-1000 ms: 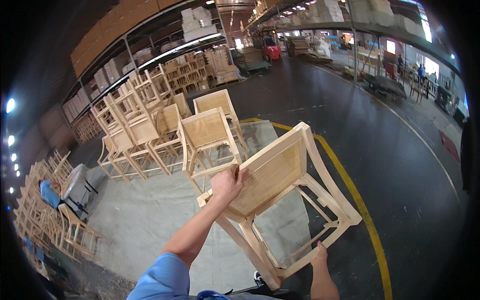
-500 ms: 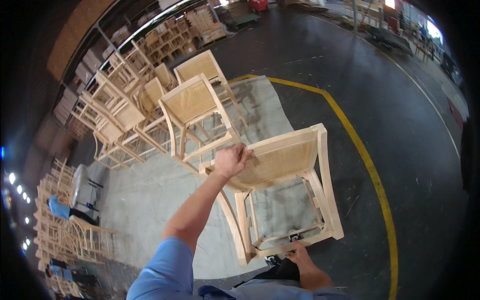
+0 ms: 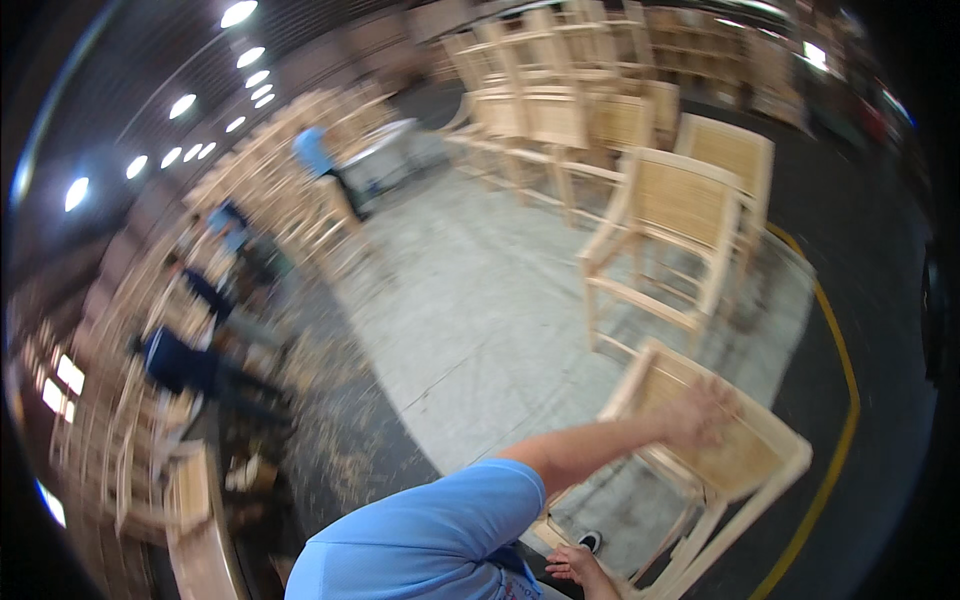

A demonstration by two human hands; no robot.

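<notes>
A pale wooden chair frame (image 3: 790, 450) with a woven back panel stands tilted in the view at the lower right. My left hand (image 3: 695, 412) is over that panel, smeared by motion, its fingers looking spread; whether it touches the weave I cannot tell. Lower down, my right hand (image 3: 572, 564) is beside the seat frame's near side, fingers apart and nothing seen in them. A dark shoe (image 3: 590, 542) shows through the open seat. Just beyond stands a similar chair (image 3: 685, 200) with a woven back.
More chairs (image 3: 550, 110) stand close together at the back. A person in light blue (image 3: 313, 152) and one in dark blue (image 3: 180, 360) work among stacked frames at left. A pale floor sheet (image 3: 480, 320) lies in the middle; a yellow line (image 3: 845, 370) curves at right.
My view has swung left, so the chairs sit further right in it. My left hand has left the chair's top rail for its panel. My right hand has come off the seat frame.
</notes>
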